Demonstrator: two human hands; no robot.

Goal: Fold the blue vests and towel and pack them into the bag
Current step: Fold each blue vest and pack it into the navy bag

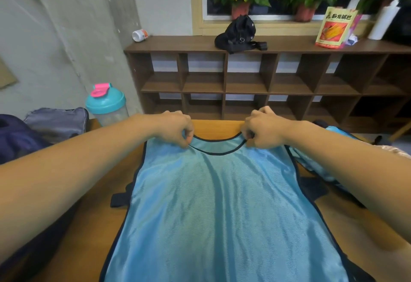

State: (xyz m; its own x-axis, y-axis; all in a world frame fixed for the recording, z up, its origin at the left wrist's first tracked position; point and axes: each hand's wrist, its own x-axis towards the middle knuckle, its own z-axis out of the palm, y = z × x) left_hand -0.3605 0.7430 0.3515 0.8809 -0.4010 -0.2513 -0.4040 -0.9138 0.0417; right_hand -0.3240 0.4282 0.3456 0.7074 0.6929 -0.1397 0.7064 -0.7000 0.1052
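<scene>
A light blue mesh vest point(222, 204) with dark trim lies spread flat on the wooden table point(213, 127), its neckline toward the far edge. My left hand point(175, 127) pinches the left shoulder strap beside the neckline. My right hand point(264, 128) pinches the right shoulder strap. More blue fabric point(315, 164), partly hidden by my right forearm, lies bunched at the right. A dark blue bag point(13, 139) sits at the left edge with a grey folded cloth point(57, 124) on it.
A teal shaker bottle point(106, 106) with a pink cap stands at the table's far left. Behind the table runs a brown cubby shelf point(244, 77) carrying a black pouch point(240, 33), a small white jar point(139, 35) and a snack packet point(335, 28). Potted plants line the windowsill.
</scene>
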